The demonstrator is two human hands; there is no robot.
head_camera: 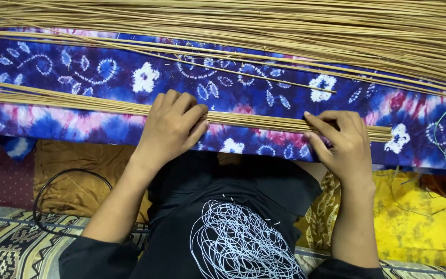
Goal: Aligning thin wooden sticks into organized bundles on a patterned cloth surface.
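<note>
across your lap, on the blue tie-dye cloth (104,72), lies a thin bundle of tan sticks (254,120), running left to right. your left hand (171,126) sits on top of it, fingers (194,114) curled over and closed on the sticks. your right hand (344,142) pinches the bundle near its right end, fingers (318,123) closed on it. a bigger heap of sticks (285,31) lies just beyond. a black cable (52,181) loops near your left arm; yellow cloth (424,217) lies to the right.
</note>
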